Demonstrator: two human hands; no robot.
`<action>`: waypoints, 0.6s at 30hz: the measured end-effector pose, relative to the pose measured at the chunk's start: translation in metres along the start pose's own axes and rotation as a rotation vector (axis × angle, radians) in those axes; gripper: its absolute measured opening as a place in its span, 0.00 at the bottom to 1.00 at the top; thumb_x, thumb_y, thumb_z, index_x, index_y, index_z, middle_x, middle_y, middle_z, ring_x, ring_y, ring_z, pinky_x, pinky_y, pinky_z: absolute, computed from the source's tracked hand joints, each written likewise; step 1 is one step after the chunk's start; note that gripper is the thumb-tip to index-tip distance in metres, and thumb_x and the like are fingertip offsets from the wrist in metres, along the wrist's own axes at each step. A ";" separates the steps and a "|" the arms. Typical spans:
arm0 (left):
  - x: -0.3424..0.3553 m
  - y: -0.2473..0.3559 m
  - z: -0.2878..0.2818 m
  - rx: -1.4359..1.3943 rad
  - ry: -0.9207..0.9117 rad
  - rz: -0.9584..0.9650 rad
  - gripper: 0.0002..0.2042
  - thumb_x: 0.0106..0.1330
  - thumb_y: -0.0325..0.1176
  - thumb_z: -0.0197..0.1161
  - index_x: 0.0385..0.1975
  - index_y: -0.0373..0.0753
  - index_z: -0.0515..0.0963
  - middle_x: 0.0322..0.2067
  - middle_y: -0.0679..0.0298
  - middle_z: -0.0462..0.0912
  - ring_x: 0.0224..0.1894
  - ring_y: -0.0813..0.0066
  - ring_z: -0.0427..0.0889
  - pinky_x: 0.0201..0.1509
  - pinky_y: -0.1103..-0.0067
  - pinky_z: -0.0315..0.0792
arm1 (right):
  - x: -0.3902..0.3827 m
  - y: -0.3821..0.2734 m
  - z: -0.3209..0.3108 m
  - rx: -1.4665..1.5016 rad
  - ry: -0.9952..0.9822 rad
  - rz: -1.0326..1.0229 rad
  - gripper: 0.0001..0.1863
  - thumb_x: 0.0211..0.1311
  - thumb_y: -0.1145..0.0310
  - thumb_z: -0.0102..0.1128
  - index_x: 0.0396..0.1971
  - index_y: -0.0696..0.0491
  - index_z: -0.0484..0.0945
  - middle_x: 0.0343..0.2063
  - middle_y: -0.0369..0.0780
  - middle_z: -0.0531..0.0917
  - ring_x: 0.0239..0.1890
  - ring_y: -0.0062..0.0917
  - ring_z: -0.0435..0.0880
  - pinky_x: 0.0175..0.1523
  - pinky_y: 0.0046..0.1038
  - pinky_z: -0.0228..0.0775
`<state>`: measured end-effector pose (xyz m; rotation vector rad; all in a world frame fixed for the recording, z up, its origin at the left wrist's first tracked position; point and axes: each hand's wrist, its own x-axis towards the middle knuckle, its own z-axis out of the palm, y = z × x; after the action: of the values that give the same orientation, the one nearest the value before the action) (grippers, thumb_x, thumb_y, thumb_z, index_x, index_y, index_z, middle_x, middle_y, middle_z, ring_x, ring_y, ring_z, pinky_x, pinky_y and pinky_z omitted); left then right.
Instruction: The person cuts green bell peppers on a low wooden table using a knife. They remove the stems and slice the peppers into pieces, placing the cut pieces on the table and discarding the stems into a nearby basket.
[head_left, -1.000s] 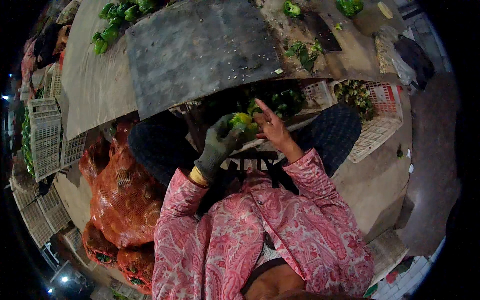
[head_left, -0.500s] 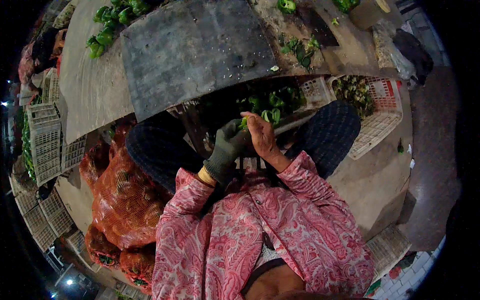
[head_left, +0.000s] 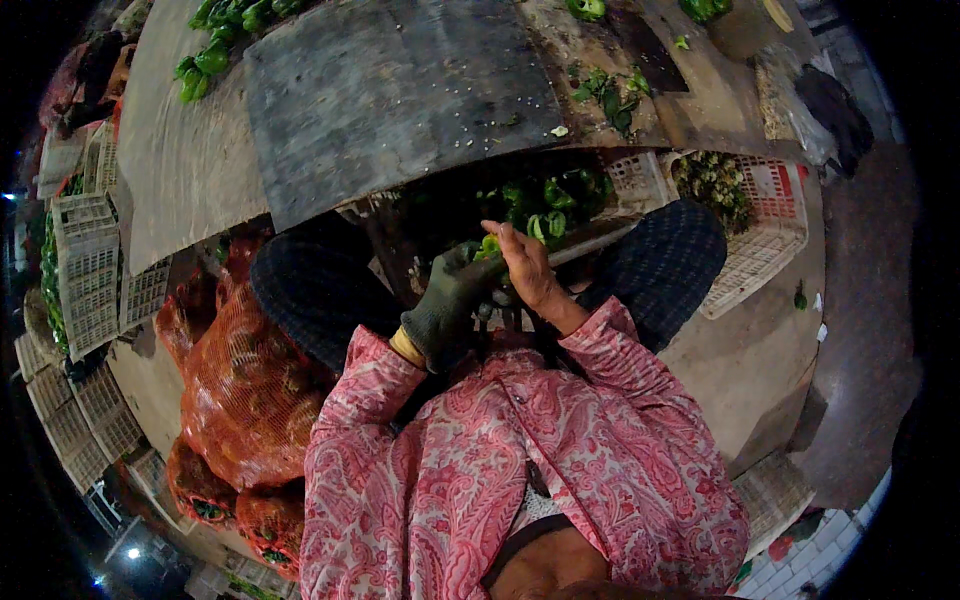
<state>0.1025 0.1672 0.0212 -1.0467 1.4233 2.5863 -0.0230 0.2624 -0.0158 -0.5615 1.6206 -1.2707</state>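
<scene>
My left hand (head_left: 446,305), in a dark grey-green knitted glove with a yellow cuff below it, is closed around a green pepper (head_left: 488,246). Only a bright yellow-green part of the pepper shows above the glove. My bare right hand (head_left: 530,268) is right beside it, its visible fingers stretched out and slightly apart over the pepper. Its lower fingers are partly hidden. Just beyond my hands, under the edge of the work surface, lie several green peppers (head_left: 558,192) in shadow, with pale cut pieces (head_left: 546,226) nearest me.
A dark grey sheet (head_left: 400,100) covers part of the work surface ahead. More peppers (head_left: 212,58) sit at far left, leafy scraps (head_left: 612,98) at far right. A crate (head_left: 765,260) of trimmings stands right of my knee. Orange mesh sacks (head_left: 250,385) crowd my left; stacked crates (head_left: 87,270) lie beyond.
My right hand's fingers have shifted slightly up and left and spread away from the pepper. More of its yellow-green part shows. My left hand keeps its hold.
</scene>
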 end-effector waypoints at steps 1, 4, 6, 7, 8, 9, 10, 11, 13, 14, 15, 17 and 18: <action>0.000 -0.007 -0.008 0.107 -0.041 0.065 0.12 0.66 0.33 0.59 0.45 0.35 0.76 0.33 0.66 0.81 0.31 0.81 0.78 0.30 0.83 0.71 | 0.002 0.001 -0.001 -0.018 -0.039 0.004 0.32 0.74 0.47 0.37 0.58 0.60 0.71 0.54 0.43 0.77 0.57 0.25 0.72 0.61 0.25 0.60; -0.002 -0.025 -0.014 -0.024 -0.006 0.084 0.13 0.65 0.33 0.60 0.47 0.36 0.76 0.37 0.68 0.81 0.36 0.82 0.78 0.36 0.82 0.73 | 0.007 0.020 0.005 -0.073 -0.083 -0.100 0.31 0.72 0.48 0.43 0.59 0.59 0.69 0.50 0.41 0.79 0.54 0.25 0.75 0.59 0.25 0.64; -0.002 -0.031 -0.020 -0.109 0.048 0.126 0.15 0.65 0.31 0.61 0.50 0.36 0.75 0.43 0.65 0.80 0.43 0.79 0.77 0.46 0.78 0.72 | 0.004 0.024 0.000 -0.204 -0.118 -0.094 0.28 0.73 0.50 0.44 0.62 0.56 0.66 0.54 0.39 0.76 0.54 0.22 0.73 0.60 0.24 0.62; 0.008 -0.040 -0.022 -0.091 0.048 0.192 0.16 0.65 0.29 0.61 0.51 0.35 0.75 0.46 0.64 0.80 0.47 0.77 0.77 0.51 0.77 0.72 | -0.002 0.023 0.001 -0.116 -0.074 -0.132 0.27 0.71 0.53 0.49 0.63 0.52 0.66 0.55 0.38 0.74 0.53 0.21 0.72 0.58 0.23 0.62; 0.018 -0.050 -0.025 -0.072 0.056 0.259 0.16 0.64 0.27 0.62 0.52 0.35 0.75 0.49 0.62 0.80 0.50 0.75 0.77 0.55 0.76 0.72 | -0.001 0.025 0.002 0.001 -0.037 -0.097 0.26 0.70 0.56 0.51 0.64 0.51 0.65 0.55 0.37 0.73 0.51 0.21 0.72 0.56 0.23 0.63; 0.026 -0.062 -0.027 -0.061 0.082 0.344 0.16 0.63 0.26 0.63 0.52 0.35 0.75 0.49 0.62 0.80 0.50 0.75 0.77 0.55 0.77 0.72 | 0.001 0.036 0.004 -0.028 0.006 -0.144 0.26 0.71 0.55 0.50 0.63 0.52 0.66 0.52 0.37 0.75 0.48 0.21 0.72 0.55 0.23 0.63; 0.028 -0.066 -0.025 -0.114 0.099 0.295 0.16 0.63 0.26 0.63 0.51 0.35 0.75 0.49 0.62 0.80 0.50 0.75 0.77 0.55 0.77 0.72 | 0.004 0.046 0.005 -0.063 0.058 -0.190 0.27 0.71 0.53 0.49 0.62 0.54 0.66 0.49 0.37 0.76 0.44 0.20 0.72 0.54 0.24 0.64; 0.026 -0.072 -0.020 -0.183 0.118 0.244 0.16 0.63 0.26 0.63 0.51 0.35 0.75 0.49 0.62 0.80 0.50 0.75 0.77 0.55 0.77 0.72 | 0.002 0.040 0.010 -0.121 0.095 -0.220 0.27 0.71 0.52 0.49 0.62 0.54 0.67 0.49 0.37 0.76 0.45 0.21 0.72 0.55 0.25 0.63; 0.026 -0.077 -0.025 -0.155 0.146 0.188 0.15 0.64 0.25 0.62 0.50 0.35 0.75 0.48 0.63 0.80 0.50 0.76 0.77 0.55 0.78 0.73 | -0.001 0.026 0.019 -0.226 0.179 -0.284 0.28 0.71 0.50 0.48 0.61 0.54 0.68 0.50 0.39 0.76 0.46 0.23 0.72 0.56 0.27 0.63; 0.028 -0.080 -0.029 -0.058 0.152 0.179 0.15 0.64 0.25 0.62 0.50 0.35 0.75 0.47 0.62 0.80 0.50 0.76 0.77 0.54 0.78 0.73 | -0.006 0.017 0.015 -0.183 0.059 -0.132 0.31 0.71 0.45 0.44 0.60 0.55 0.68 0.54 0.42 0.75 0.55 0.29 0.72 0.61 0.32 0.60; 0.021 -0.073 -0.029 0.007 0.154 0.171 0.14 0.64 0.27 0.62 0.50 0.35 0.75 0.46 0.63 0.81 0.49 0.76 0.77 0.53 0.78 0.73 | -0.006 0.015 0.011 -0.176 -0.004 -0.176 0.32 0.71 0.44 0.41 0.60 0.56 0.68 0.55 0.43 0.74 0.57 0.30 0.71 0.63 0.32 0.57; 0.000 -0.036 -0.022 0.113 0.142 0.158 0.15 0.64 0.30 0.63 0.48 0.34 0.74 0.42 0.64 0.81 0.45 0.78 0.78 0.49 0.78 0.74 | -0.001 0.012 -0.002 -0.160 -0.120 -0.262 0.35 0.72 0.42 0.35 0.60 0.59 0.67 0.59 0.44 0.71 0.62 0.31 0.67 0.67 0.32 0.52; -0.017 -0.008 -0.014 0.153 0.129 0.153 0.15 0.64 0.32 0.64 0.48 0.33 0.74 0.40 0.64 0.81 0.43 0.79 0.78 0.47 0.79 0.75 | 0.001 0.009 -0.004 -0.152 -0.172 -0.306 0.36 0.72 0.42 0.32 0.61 0.60 0.67 0.61 0.45 0.70 0.64 0.32 0.66 0.69 0.31 0.50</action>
<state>0.1255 0.1663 0.0197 -1.1442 1.7659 2.4977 -0.0253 0.2665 -0.0246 -1.0169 1.5341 -1.2834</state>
